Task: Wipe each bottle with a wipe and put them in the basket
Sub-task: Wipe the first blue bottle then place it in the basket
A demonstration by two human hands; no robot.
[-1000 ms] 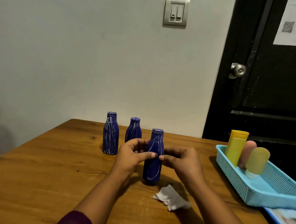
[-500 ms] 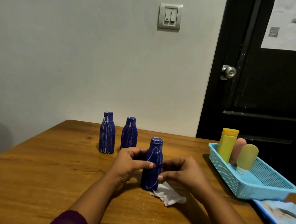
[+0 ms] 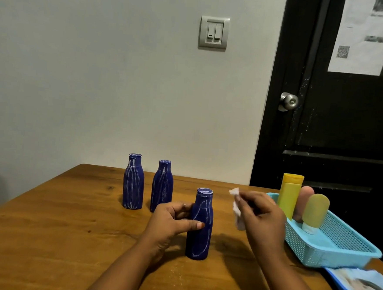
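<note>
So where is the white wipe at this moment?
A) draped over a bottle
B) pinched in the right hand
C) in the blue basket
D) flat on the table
B: the right hand pinches the white wipe in the air, beside the blue bottle that the left hand grips.

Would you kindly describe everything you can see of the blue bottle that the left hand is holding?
The blue bottle is dark blue with thin whitish streaks down its sides and looks like plastic. It has rounded shoulders, a short neck and a flat cap. It stands upright on the wooden table, nearer than two similar bottles. The left hand grips its middle, thumb across the front. The wipe in the right hand hangs beside its neck, apart from it.
</note>
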